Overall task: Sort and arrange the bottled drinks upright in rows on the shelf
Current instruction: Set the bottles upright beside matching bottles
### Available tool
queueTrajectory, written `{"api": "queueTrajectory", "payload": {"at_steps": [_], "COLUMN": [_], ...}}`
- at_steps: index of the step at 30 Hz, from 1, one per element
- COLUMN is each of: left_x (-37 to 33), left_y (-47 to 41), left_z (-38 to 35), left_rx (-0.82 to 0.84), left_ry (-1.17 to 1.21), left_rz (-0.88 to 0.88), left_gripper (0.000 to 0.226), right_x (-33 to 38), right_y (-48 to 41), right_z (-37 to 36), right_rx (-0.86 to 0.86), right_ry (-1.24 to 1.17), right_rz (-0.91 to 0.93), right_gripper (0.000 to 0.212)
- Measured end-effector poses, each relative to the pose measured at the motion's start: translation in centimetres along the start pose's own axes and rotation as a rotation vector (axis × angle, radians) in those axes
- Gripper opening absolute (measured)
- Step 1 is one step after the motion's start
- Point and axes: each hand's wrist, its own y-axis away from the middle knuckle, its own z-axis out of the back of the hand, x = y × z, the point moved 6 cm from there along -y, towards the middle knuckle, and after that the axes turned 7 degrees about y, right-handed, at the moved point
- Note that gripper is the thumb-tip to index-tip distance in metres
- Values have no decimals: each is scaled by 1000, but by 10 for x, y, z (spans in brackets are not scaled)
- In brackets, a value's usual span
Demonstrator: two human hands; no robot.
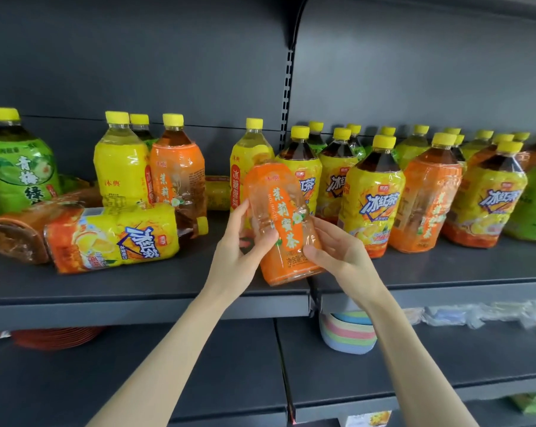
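Far left: green-label bottle [18, 167] upright, glossy wrinkled shrink film, yellow cap. In front of it two are down on their sides: brown-orange lying bottle [23, 238], base toward you, and touching its right side the yellow iced-tea lying bottle [112, 235], cap pointing right. Behind those, plain yellow bottle [120, 167] and orange bottle [177, 174] stand upright and touching, with a third cap showing between them at the back. Bare dark matte shelf [137, 285] runs along the front lip ahead of the lying pair, and there's an open gap between that cluster and the right block. A sideways bottle [217, 192] lies at the back of that gap, mostly hidden. Tall yellow bottle [245, 167] stands upright just behind what you're holding. Held orange bottle [283, 223]: clear ribbed plastic, orange sleeve, tilted with its top leaning away and left, base low over the front lip at the seam between the two shelf sections. Can't tell if it touches the shelf; cap hidden. Left grip [239, 257] is clamped on its left side, thumb along the edge. Right grip [337, 251] is clamped on its lower right side, fingers curled. Right of the slotted post [286, 97]: upright block in rows, iced-tea bottles [371, 195] and orange-sleeve bottles [427, 195] mixed and packed touching, green bottles [534, 204] at the far right. Narrow bare strip in front of them. Lower shelf: red plate stack [54, 335], pastel bowl stack [348, 334], clear-wrapped packs [476, 312].
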Motion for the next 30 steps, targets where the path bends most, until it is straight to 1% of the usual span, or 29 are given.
{"api": "queueTrajectory", "payload": {"at_steps": [3,6,10,13,19,23,26,30], "left_x": [-7,-11,-8,-2,6,9,7,0], "left_y": [-7,-14,-20,-21,-37,-38,-36,-33], "left_z": [-10,-22,-31,-40,-40,-38,-39,-39], "left_rx": [70,148,211,243,200,151,118,80], "left_ry": [-16,-15,-8,-60,-134,-266,-311,-375], "left_rz": [-34,-52,-52,-67,-49,-90,-122,-148], "left_gripper": [73,75,73,71,69,67,64,60], "right_x": [-1,-5,-13,-19,-24,-25,-25,-20], "right_y": [2,4,-1,-6,-18,-18,-17,-13], "right_z": [11,19,23,23,24,24,24,25], "right_rx": [-46,-90,-95,-106,-185,-218,-226,-246], "right_ry": [29,48,166,249,420,521,533,618], "right_rz": [18,20,26,26,5,6,-4,-5], "right_gripper": [64,77,91,94,98,99,97,96]}}
